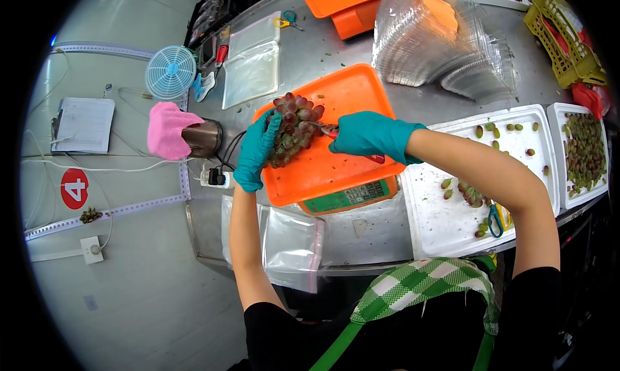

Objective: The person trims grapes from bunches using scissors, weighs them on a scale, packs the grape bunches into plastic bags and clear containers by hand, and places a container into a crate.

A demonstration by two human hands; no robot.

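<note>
**Gloved hands work a grape bunch on the scale**

Head view: the left hand (256,152) curls around a grape bunch (294,128) lying on the orange tray (349,90) of a scale (349,196). The right hand (369,135), closed on red-handled scissors (330,132), meets the bunch's right side. Loose grapes dot the white tray (445,222) nearby.

I see both hands in matt teal rubbery gloves, the left hand (256,150) and the right hand (369,136). Between them the grape bunch (294,128) looks smooth, faintly glossy. Under it, the orange tray (336,170) is smooth plastic with a soft sheen. The table (381,225) reads as dull brushed metal. At one o'clock, the stacked clear boxes (439,44) are glossy thin plastic. At nine o'clock, the pink cloth (166,130) looks fuzzy.
</note>
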